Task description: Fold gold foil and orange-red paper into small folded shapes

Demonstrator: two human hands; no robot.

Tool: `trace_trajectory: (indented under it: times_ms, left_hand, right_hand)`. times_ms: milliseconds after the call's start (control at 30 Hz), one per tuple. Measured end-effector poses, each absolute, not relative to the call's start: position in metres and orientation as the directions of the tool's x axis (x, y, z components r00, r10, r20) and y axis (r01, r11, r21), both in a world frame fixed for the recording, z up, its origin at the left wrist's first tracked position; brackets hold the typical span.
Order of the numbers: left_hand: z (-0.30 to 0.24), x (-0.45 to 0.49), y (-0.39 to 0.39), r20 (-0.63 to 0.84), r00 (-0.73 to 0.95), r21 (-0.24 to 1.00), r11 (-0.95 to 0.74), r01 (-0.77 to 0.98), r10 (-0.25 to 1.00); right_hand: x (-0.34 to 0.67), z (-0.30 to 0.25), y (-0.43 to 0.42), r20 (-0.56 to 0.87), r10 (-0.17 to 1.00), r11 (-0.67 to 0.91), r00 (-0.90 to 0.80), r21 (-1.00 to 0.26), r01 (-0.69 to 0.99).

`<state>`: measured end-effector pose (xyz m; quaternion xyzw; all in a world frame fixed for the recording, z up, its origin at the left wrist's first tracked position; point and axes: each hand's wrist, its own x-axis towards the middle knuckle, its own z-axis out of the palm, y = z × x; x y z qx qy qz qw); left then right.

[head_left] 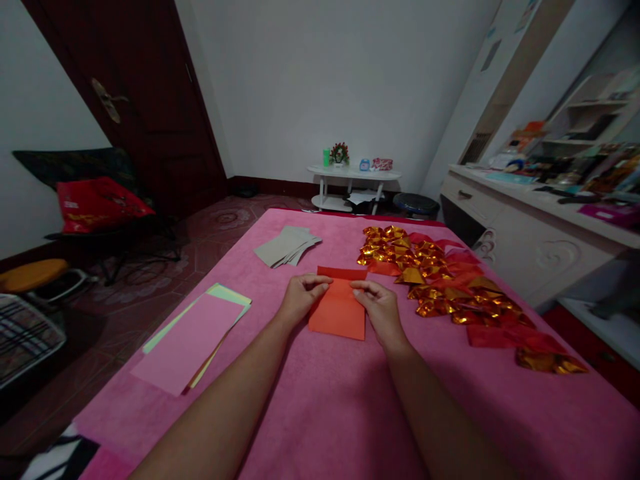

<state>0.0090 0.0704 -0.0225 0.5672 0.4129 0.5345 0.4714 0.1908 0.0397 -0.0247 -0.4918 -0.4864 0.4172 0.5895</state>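
Observation:
An orange-red sheet of paper (339, 312) lies in front of me on the pink cloth, its far edge turned up in a darker fold. My left hand (303, 295) pinches it at the left side near that fold. On the opposite side my right hand (376, 303) grips it the same way, thumb and fingers together. To the left rests a stack of coloured paper (195, 340), pink on top with green and yellow edges below. Farther off sits a loose pile of grey paper pieces (287, 245).
Shiny gold and red folded pieces (430, 273) spread over the right side of the pink-covered table (320, 413). Behind it stands a small white side table (354, 172). A chair with a red bag (100, 205) is at the left, a white cabinet (535, 233) at the right.

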Motion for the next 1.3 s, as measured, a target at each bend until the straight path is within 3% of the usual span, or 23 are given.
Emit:
trace_trajectory:
  times_ms: [133,333,600,767,967,1300]
  left_hand:
    - [-0.0210,0.0099,0.0677,0.098,0.138,0.988,-0.080,-0.135,0.986]
    - [-0.0179,0.0107,0.0633,-0.021,0.224,0.949,0.090,-0.301,0.974]
    - [-0.0173,0.0104,0.0638,0.020,0.195,0.968,0.029,-0.248,0.981]
    - [-0.0169,0.0123,0.0646,0.089,0.116,0.988,-0.073,-0.134,0.989]
    - [-0.0167,0.0127,0.0620,0.150,0.179,0.984,-0.129,-0.124,0.972]
    - [-0.0224,0.0132,0.0641,0.070,0.265,0.976,-0.011,-0.218,0.962]
  right_hand:
    - [0.1917,-0.0238,0.0397,0.161,0.971,0.166,0.175,-0.986,-0.013]
    - [0.1914,-0.0205,0.0377,0.082,0.994,0.093,0.074,-0.984,-0.151]
    - [0.1901,-0.0185,0.0376,0.106,0.990,0.116,0.093,-0.987,-0.114]
    - [0.1898,-0.0206,0.0384,0.141,0.981,0.147,0.136,-0.989,-0.034]
    - [0.1878,-0.0187,0.0366,0.211,0.964,0.192,0.162,-0.974,0.123]
    - [0.1871,-0.0242,0.0408,0.169,0.974,0.190,0.150,-0.972,-0.135]
